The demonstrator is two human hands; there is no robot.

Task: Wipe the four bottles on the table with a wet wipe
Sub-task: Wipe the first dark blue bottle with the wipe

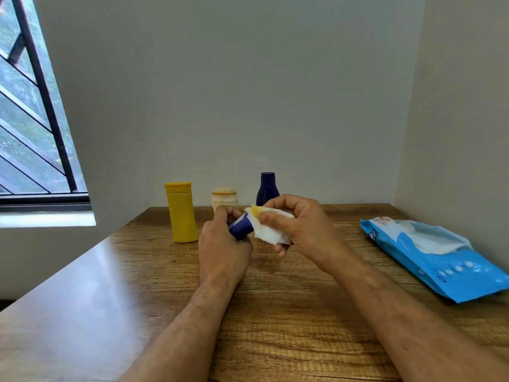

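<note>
— Four bottles to wipe, so where is the one being done?

— Off the bench, held up between both hands. The small blue bottle (241, 228) lies on its side in the left hand (221, 252), whose fingers curl round its lower end. Its long axis runs roughly left to right, rising a little toward the right hand (298, 230).

— And the right hand?

— Its fingers pinch the wet wipe (272, 228) and fold it round the far end of that bottle. A yellow-orange bit shows at the top of the wipe; I cannot tell whether it is the cap or a stain.

— So which way must the wipe travel?

— By my judgement, along that axis, from the covered right end toward the left hand, or the left hand turns the bottle inside the wipe. The left hand covers the lower part, so it would need to shift its hold for that part to be reached.

— The others?

— Standing upright near the wall, beyond the hands: a yellow bottle (181, 212) to the left, a cream jar (224, 198) in the middle, a dark blue bottle (267, 187) partly behind the right hand. The yellow one is nearer the left hand.

— Anything else on the bench (110, 285)?

— A blue pack of wipes (438, 257) lies to the right, well apart from the hands, with a white sheet showing at its opening.
</note>
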